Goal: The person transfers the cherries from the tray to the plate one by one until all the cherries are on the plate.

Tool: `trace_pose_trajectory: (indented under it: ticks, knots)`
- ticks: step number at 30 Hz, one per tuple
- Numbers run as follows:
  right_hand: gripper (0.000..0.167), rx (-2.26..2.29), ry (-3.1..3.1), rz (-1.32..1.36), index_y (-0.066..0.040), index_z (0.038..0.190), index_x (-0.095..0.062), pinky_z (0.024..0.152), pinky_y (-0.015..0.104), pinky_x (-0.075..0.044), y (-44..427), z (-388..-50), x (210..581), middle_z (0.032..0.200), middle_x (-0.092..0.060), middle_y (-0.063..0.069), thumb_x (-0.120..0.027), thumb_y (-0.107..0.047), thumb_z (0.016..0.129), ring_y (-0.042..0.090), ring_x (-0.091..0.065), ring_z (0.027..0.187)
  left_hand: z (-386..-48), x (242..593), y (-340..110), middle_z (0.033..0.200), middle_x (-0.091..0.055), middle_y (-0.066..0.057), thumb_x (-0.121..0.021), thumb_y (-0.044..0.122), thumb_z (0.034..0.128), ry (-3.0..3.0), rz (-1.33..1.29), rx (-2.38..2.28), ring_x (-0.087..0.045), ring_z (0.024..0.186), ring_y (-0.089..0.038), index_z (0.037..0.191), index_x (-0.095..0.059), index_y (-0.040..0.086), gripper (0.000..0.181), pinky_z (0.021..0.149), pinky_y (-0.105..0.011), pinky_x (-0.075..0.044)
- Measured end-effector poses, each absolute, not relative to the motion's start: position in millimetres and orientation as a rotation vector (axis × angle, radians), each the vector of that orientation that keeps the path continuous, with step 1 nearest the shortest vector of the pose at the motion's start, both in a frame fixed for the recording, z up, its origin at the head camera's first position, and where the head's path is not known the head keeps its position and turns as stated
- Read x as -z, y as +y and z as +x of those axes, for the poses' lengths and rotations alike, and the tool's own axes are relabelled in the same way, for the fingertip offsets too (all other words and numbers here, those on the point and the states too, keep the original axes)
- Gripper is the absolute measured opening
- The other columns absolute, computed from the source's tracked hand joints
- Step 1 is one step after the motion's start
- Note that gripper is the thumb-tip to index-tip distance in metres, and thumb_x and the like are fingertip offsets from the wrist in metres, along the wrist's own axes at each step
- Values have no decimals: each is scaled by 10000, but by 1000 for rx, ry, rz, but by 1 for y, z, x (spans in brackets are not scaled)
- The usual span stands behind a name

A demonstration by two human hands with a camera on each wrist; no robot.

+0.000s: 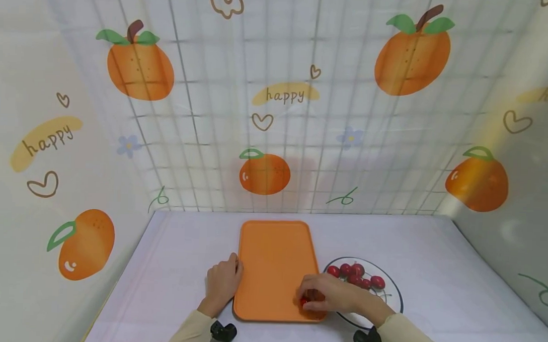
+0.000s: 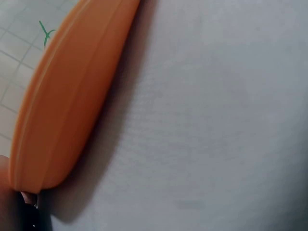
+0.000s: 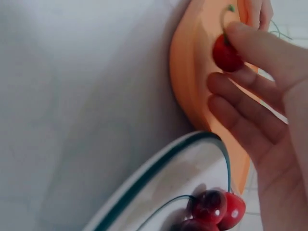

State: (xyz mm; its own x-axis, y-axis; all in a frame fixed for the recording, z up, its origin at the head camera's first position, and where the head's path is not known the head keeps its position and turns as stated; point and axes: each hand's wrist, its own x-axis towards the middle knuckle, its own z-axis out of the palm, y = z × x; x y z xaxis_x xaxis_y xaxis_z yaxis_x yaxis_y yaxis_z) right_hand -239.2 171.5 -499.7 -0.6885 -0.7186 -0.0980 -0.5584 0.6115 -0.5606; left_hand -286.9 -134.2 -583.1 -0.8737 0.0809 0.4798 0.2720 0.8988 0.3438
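My right hand [image 1: 326, 293] pinches a red cherry [image 3: 226, 54] between thumb and fingers, low over the near right corner of an orange tray [image 1: 271, 261]. In the right wrist view the cherry's green stem curves up beside the thumb, while the other fingers are loosely bent below. At the tray's left edge, my left hand [image 1: 224, 282] grips the rim with curled fingers. The left wrist view shows mostly the tray's outer side [image 2: 67, 96], with just a bit of that hand at the lower left. Several more cherries [image 1: 354, 274] lie on a dark-rimmed white plate [image 1: 394, 291], partly covered by my right forearm.
Both tray and plate stand on a white-covered table [image 1: 185, 248], the plate close against the tray's right side. Behind the table hangs a pale curtain [image 1: 211, 138] printed with oranges, in front of a grid. Similar printed sheets close off the left and right sides.
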Motion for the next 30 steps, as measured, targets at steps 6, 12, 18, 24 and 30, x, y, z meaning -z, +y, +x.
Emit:
trace_pose_trajectory:
  ticks: [6,12,18,24,30]
  knots:
    - [215,788,2616,-1015,-220,1149,-721,814,212,-537,179,-243,499,1049,-678,-103,-697,-331,966,21,-575,889,-288,584,-135,548,-288,68,-603,251,1003,-2617,-245,560,-287,440,-103,761,-452,148,304,453,-246,-203]
    - [200,817,2694,-1021,-216,1173,-705,885,236,-565,187,-246,499,1116,-665,-103,-686,-254,977,36,-586,970,-286,583,-134,544,-278,69,-620,225,987,-2580,-257,554,-277,438,-105,752,-435,148,308,450,-250,-197]
    - [202,883,2731,-1020,-161,1189,-679,825,197,-545,193,-248,495,1166,-696,-9,-666,-189,989,41,-578,950,-286,582,-134,553,-274,70,-613,224,992,-2599,-248,556,-282,445,-109,760,-448,141,297,458,-247,-199]
    - [213,894,2834,-1083,-110,1178,-673,815,197,-564,200,-251,496,1095,-725,15,-684,-109,966,22,-608,906,-288,584,-134,552,-284,70,-615,222,989,-2589,-255,556,-287,444,-105,759,-449,142,295,452,-246,-201]
    - [245,916,2944,-983,-62,1193,-678,775,188,-575,209,-256,495,1103,-733,83,-690,-58,949,36,-632,873,-288,582,-133,552,-277,73,-617,220,988,-2585,-258,561,-288,443,-104,756,-448,141,298,454,-245,-202]
